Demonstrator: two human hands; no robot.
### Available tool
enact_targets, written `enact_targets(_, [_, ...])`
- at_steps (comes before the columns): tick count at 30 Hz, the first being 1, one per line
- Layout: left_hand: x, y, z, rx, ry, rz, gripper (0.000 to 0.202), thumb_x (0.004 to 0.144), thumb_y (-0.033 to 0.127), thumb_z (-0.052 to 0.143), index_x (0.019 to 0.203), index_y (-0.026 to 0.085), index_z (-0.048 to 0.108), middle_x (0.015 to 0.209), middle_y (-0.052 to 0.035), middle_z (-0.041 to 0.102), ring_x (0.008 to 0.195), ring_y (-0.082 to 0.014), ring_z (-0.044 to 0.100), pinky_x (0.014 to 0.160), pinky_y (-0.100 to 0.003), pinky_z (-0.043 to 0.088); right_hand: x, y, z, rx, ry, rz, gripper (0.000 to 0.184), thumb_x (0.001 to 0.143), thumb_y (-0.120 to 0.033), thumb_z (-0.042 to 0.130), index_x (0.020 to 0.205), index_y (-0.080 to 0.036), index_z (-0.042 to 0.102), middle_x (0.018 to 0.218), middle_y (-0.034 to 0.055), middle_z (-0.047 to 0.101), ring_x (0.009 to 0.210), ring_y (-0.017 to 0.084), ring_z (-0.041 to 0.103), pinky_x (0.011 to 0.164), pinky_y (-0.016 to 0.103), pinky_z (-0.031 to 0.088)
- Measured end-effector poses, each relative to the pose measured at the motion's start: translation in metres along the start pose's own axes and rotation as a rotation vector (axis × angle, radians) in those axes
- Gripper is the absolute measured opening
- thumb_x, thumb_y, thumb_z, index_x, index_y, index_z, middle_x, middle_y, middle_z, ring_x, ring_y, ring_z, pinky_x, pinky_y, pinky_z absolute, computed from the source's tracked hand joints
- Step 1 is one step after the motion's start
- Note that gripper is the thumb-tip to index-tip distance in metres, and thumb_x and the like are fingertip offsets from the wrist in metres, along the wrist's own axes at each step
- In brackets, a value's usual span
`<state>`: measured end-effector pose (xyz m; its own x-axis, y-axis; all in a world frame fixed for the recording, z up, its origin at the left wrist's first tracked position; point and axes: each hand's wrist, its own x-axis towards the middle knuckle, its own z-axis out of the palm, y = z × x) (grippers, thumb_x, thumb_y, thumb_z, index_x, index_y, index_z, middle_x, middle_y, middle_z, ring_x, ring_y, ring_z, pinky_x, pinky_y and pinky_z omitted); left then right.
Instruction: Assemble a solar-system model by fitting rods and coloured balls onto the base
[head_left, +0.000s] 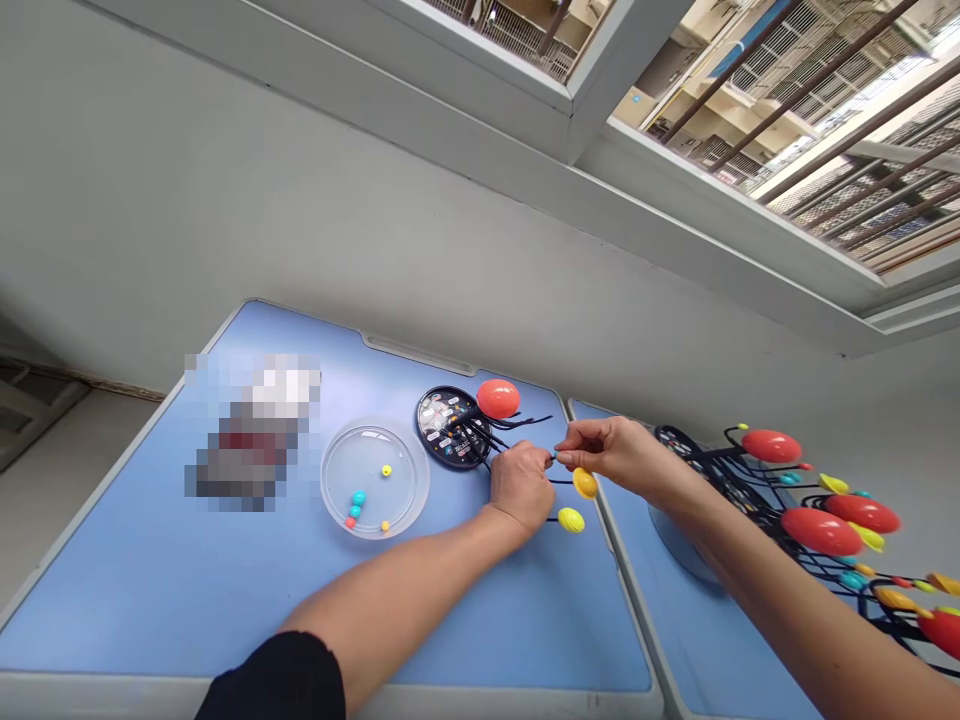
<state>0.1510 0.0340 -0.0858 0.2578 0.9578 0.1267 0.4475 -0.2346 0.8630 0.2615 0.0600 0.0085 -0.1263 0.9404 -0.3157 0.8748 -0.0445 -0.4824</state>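
On the blue table lies a black printed disc point(442, 425) with several thin black stems, a red ball point(498, 399) and, at stem ends, an orange-yellow cup-like piece point(585, 484) and a yellow one point(571, 520). My left hand point(521, 487) is closed round a black stem to the right of the disc; its fingertips are partly hidden. Facing it, my right hand point(611, 455) pinches a small blue-green bead point(554, 457) at the stem's tip, mostly covered by the fingers.
A clear round dish point(334, 512) left of the disc holds several small coloured beads. A blurred-out object point(259, 430) lies further left. On the adjoining table at right, similar assemblies with red balls point(821, 531) are piled on a container. The wall point(450, 270) rises behind.
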Motion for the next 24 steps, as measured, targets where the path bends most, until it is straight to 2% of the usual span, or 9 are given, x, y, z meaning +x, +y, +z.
enact_targets(9, [-0.001, -0.001, 0.002, 0.026, -0.012, 0.022, 0.026, 0.079, 0.016, 0.039, 0.066, 0.016, 0.061, 0.069, -0.0026, 0.059, 0.061, -0.0125, 0.052, 0.051, -0.024, 0.031, 0.003, 0.003, 0.005, -0.02, -0.042, 0.004, 0.022, 0.058, -0.038, 0.064, 0.053, -0.019, 0.056, 0.049, -0.0011, 0.058, 0.048, 0.012, 0.048, 0.049, 0.024, 0.037])
enact_targets(14, [0.0, -0.001, 0.001, 0.03, -0.013, 0.017, 0.027, 0.081, 0.016, 0.037, 0.072, 0.016, 0.062, 0.074, -0.0042, 0.06, 0.065, -0.0137, 0.055, 0.055, -0.024, 0.036, 0.003, 0.003, 0.005, 0.039, -0.037, 0.021, 0.025, 0.056, -0.042, 0.066, 0.054, -0.018, 0.057, 0.049, -0.0011, 0.057, 0.049, 0.012, 0.049, 0.049, 0.024, 0.038])
enact_targets(17, [-0.002, -0.001, 0.0, 0.039, -0.01, 0.019, 0.028, 0.082, 0.015, 0.035, 0.078, 0.016, 0.063, 0.079, -0.0053, 0.061, 0.069, -0.0144, 0.056, 0.06, -0.023, 0.04, 0.0, 0.0, -0.002, 0.073, -0.038, 0.027, 0.029, 0.055, -0.046, 0.064, 0.064, -0.018, 0.063, 0.052, 0.0004, 0.059, 0.052, 0.015, 0.052, 0.052, 0.026, 0.04])
enact_targets(18, [-0.003, -0.001, -0.001, 0.043, -0.008, 0.02, 0.028, 0.082, 0.015, 0.035, 0.079, 0.016, 0.063, 0.079, -0.0055, 0.061, 0.071, -0.0147, 0.057, 0.061, -0.024, 0.041, -0.002, -0.003, -0.004, 0.051, 0.007, 0.022, 0.032, 0.056, -0.047, 0.063, 0.07, -0.019, 0.065, 0.054, 0.0011, 0.06, 0.053, 0.016, 0.053, 0.053, 0.028, 0.041])
enact_targets(20, [-0.005, 0.0, -0.002, 0.051, -0.009, 0.02, 0.028, 0.082, 0.015, 0.035, 0.082, 0.016, 0.063, 0.081, -0.0058, 0.062, 0.073, -0.0158, 0.057, 0.064, -0.024, 0.043, -0.008, -0.013, -0.006, -0.034, 0.183, -0.004, 0.037, 0.058, -0.049, 0.06, 0.08, -0.021, 0.067, 0.06, 0.0026, 0.063, 0.057, 0.018, 0.055, 0.056, 0.03, 0.042])
enact_targets(22, [-0.006, 0.002, -0.004, 0.042, -0.018, 0.007, 0.027, 0.08, 0.013, 0.036, 0.085, 0.017, 0.063, 0.082, -0.006, 0.063, 0.075, -0.0172, 0.058, 0.065, -0.026, 0.044, -0.016, -0.031, 0.0, -0.101, 0.36, -0.057, 0.033, 0.062, -0.048, 0.057, 0.081, -0.023, 0.068, 0.067, 0.0041, 0.066, 0.062, 0.021, 0.058, 0.058, 0.032, 0.042])
enact_targets(24, [-0.008, 0.007, -0.006, -0.006, -0.018, -0.001, 0.027, 0.078, 0.011, 0.039, 0.092, 0.019, 0.061, 0.088, -0.0057, 0.063, 0.08, -0.0187, 0.058, 0.069, -0.027, 0.045, -0.027, -0.054, 0.014, -0.082, 0.356, -0.16, 0.025, 0.066, -0.044, 0.055, 0.077, -0.026, 0.068, 0.07, 0.0042, 0.068, 0.064, 0.022, 0.06, 0.058, 0.031, 0.042])
